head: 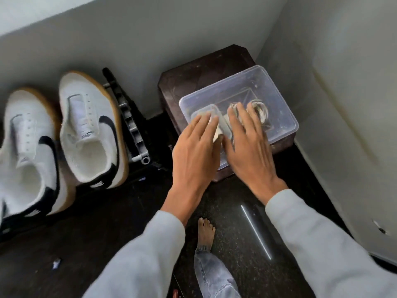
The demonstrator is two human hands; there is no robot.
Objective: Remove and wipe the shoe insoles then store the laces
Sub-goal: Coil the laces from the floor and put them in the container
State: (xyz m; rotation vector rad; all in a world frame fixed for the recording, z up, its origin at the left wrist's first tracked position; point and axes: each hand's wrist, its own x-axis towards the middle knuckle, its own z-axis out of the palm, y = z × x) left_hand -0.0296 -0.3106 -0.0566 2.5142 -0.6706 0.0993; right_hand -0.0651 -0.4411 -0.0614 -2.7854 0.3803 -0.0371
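Observation:
A clear plastic box (pixel 277 97) with its lid on stands on a dark brown stool (pixel 193 80) in the corner. Coiled white laces (pixel 261 111) and a smaller clear container (pixel 206 110) show through the lid. My left hand (pixel 193 151) and my right hand (pixel 249 147) lie flat on the near end of the lid, fingers spread, holding nothing. Two white sneakers with black marks and tan soles, one (pixel 90 130) and the other (pixel 28 155), lie without laces on the dark shelf at the left.
A grey plastic rack piece (pixel 129 117) leans against the wall between the sneakers and the stool. White walls close the corner behind and to the right. My bare foot (pixel 206 233) stands on the dark speckled floor below.

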